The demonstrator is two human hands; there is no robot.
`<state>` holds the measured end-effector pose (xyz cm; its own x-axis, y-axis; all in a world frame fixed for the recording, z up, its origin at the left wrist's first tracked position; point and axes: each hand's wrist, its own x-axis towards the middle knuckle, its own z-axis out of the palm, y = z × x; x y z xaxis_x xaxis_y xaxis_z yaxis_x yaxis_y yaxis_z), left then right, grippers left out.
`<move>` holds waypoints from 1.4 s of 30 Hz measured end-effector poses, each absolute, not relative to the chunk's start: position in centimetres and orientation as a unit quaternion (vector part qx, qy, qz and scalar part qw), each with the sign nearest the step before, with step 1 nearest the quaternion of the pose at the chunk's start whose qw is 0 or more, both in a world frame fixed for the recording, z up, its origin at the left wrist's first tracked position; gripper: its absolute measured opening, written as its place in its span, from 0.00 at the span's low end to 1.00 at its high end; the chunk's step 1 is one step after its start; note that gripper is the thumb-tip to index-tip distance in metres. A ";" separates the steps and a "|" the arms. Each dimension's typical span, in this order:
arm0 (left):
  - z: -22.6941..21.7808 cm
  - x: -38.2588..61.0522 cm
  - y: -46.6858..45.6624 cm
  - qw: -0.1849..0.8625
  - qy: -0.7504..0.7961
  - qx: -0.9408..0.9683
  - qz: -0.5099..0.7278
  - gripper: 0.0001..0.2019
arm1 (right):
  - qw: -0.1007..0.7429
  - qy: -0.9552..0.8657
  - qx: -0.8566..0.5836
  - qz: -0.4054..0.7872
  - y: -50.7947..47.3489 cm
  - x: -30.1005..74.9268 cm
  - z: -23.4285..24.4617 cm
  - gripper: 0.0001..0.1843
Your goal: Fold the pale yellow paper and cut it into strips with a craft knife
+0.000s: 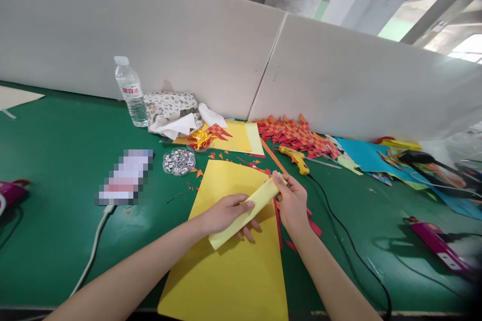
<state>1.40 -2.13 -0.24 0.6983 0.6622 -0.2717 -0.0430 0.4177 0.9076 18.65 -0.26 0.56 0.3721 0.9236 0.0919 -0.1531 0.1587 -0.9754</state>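
Both hands hold a folded strip of pale yellow paper (241,220) slantwise above a larger deep yellow sheet (229,276). My left hand (229,213) grips it near the middle, thumb on top and fingers underneath. My right hand (291,195) pinches the upper right end between thumb and fingers. The yellow sheet lies on the green table (139,241), with red paper scraps (314,225) beside its right edge.
A yellow glue gun (295,159) with a black cord lies behind my right hand. Woven red-orange paper fish (297,135) are heaped by the partition (188,35). At left are a water bottle (131,93), a phone (126,178) on a cable and a box of googly eyes (179,161).
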 end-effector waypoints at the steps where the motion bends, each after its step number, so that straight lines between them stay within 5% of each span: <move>1: -0.1 1.3 -2.0 0.776 0.314 0.497 0.226 0.20 | 0.669 -0.369 -0.500 0.407 -0.2 18.7 0.6 0.13; 12: 0.5 -0.2 -0.4 0.657 0.388 0.567 0.310 0.17 | 0.762 -0.259 -0.465 0.369 0.5 20.2 1.6 0.14; 22: 0.2 0.4 -0.8 0.602 0.398 0.583 0.373 0.18 | 0.574 -0.398 -0.456 0.551 -0.7 17.3 -0.1 0.18; 30: -0.3 0.2 -0.1 0.569 0.455 0.523 0.442 0.19 | 0.650 -0.304 -0.448 0.533 -0.3 18.5 0.4 0.15; 42: -0.1 0.3 -0.6 0.555 0.456 0.524 0.458 0.21 | 0.651 -0.284 -0.425 0.561 -0.6 18.0 0.8 0.14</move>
